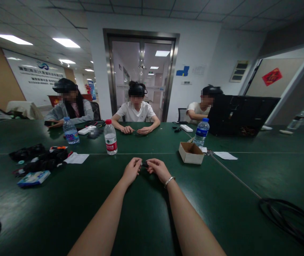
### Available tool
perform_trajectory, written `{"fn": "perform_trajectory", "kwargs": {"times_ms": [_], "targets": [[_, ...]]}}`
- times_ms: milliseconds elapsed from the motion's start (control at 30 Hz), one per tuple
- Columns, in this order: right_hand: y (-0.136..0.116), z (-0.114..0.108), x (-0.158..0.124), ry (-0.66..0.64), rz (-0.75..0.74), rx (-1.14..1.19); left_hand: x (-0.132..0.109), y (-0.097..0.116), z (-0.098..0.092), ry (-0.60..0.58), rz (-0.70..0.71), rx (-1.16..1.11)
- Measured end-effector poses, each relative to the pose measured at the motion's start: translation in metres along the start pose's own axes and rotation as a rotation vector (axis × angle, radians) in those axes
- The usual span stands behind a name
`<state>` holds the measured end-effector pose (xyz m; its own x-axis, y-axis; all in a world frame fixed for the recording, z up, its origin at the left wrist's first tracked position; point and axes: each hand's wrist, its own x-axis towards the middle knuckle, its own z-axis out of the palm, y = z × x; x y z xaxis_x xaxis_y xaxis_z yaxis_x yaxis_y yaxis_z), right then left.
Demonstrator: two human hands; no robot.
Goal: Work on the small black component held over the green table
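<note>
the person's two hands met over the dark green tabletop (152, 213), both arms reaching forward from the bottom of the view; the left hand (132, 170) and the right hand (159, 170) were brought together, each pinching one end of a small dark object (144, 164) held between their fingertips just above the surface; the object was too small to tell what it was; a thin bracelet (169, 181) sat on the right wrist; an open cardboard box (191, 153) stood near, to the right and beyond the hands, with a blue-labelled water bottle (201, 132) just behind it; a red-labelled water bottle (110, 137) stood to the left and beyond; further left lay a heap of dark gear (41, 158) and a blue packet (33, 178); a black cable (290, 217) curled at the right edge; across the tabletop three other people sat, the middle one with both hands together on the surface.
</note>
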<state>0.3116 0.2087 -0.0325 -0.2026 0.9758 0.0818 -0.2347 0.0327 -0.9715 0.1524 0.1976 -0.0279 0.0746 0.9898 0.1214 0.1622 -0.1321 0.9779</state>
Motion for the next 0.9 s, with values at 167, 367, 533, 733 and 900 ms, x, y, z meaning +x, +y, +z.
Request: {"fn": "perform_trajectory", "kwargs": {"times_ms": [167, 367, 533, 733, 900], "targets": [[0.001, 0.0, 0.0, 0.002, 0.001, -0.007, 0.001, -0.002, -0.001, 0.016, 0.009, 0.002], [0.002, -0.001, 0.001, -0.006, -0.011, -0.009, 0.003, -0.005, 0.001, -0.01, 0.021, 0.016], [0.001, -0.001, 0.001, -0.006, -0.002, -0.014, 0.0, -0.007, -0.001, 0.018, 0.019, 0.007], [0.001, 0.0, 0.001, 0.007, 0.003, 0.004, 0.001, 0.011, 0.003, 0.105, 0.04, 0.18], [0.004, -0.001, 0.003, 0.017, -0.003, 0.023, -0.051, 0.135, -0.009, 0.073, 0.305, 0.148]]}}
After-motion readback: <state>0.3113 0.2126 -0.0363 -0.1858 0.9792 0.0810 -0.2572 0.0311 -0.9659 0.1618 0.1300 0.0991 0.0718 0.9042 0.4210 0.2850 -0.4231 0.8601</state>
